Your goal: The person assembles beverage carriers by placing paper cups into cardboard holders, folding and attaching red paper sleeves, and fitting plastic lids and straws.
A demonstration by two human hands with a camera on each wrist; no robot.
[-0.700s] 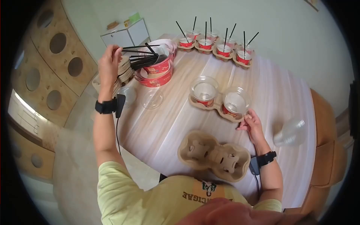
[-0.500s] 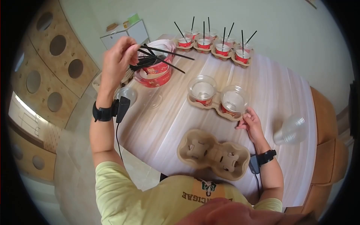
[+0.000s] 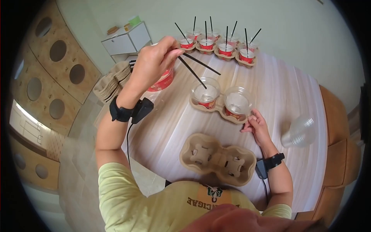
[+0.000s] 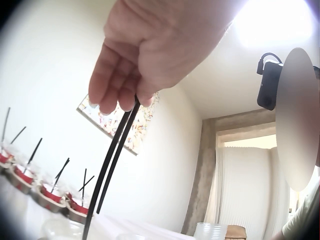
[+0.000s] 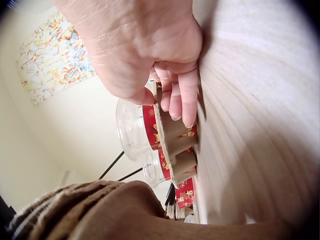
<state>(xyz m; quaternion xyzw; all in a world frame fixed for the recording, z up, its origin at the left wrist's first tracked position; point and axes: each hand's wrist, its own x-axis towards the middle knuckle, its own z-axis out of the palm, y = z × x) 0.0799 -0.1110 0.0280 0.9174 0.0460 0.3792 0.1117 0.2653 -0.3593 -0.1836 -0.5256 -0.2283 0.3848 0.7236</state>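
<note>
My left hand pinches two black straws by their upper ends; they slant down and apart, one lower end overlapping the left clear plastic cup. In the left wrist view the straws hang from thumb and fingertips. That cup and a second clear cup, both with red bands, sit in a brown cardboard cup carrier. My right hand grips the carrier's near right edge. In the right wrist view, the thumb is above the rim and the fingers are under it.
Another cup carrier lies nearer my body, its hollows bare. Several strawed cups in carriers line the back. A red paper bucket and stacked carriers stand at left, partly behind my left arm. Nested clear cups lie at right.
My left hand has carried the two straws rightward from the bunch at the red bucket toward the left cup. My right hand stays at the carrier's edge.
</note>
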